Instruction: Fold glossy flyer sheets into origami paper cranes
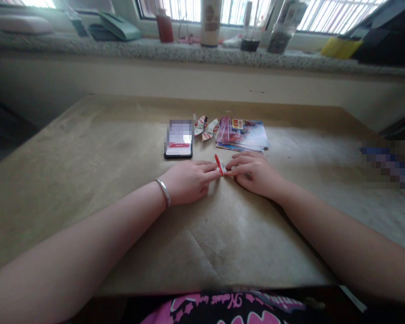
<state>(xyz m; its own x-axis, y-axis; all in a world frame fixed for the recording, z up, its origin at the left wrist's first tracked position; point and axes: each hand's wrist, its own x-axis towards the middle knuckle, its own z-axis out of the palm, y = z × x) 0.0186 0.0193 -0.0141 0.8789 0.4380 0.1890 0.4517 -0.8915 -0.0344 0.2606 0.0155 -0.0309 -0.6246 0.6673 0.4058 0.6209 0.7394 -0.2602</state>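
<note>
A small folded piece of red-and-white paper (219,166) lies on the table between both hands. My left hand (189,180), with a silver bangle on the wrist, pinches its left side with fingers together. Fingertips of my right hand (254,173) are pressed on its right side. Behind the hands lie two finished folded paper figures (205,127), a stack of colourful printed sheets (242,134) and a phone (178,139) with its screen lit.
The table is covered with brown paper (97,153). A stone window ledge (189,53) behind it holds bottles, a red cup (164,28), a teal folder (119,27) and a yellow object (340,47). A blurred blue item (389,164) lies at the right edge.
</note>
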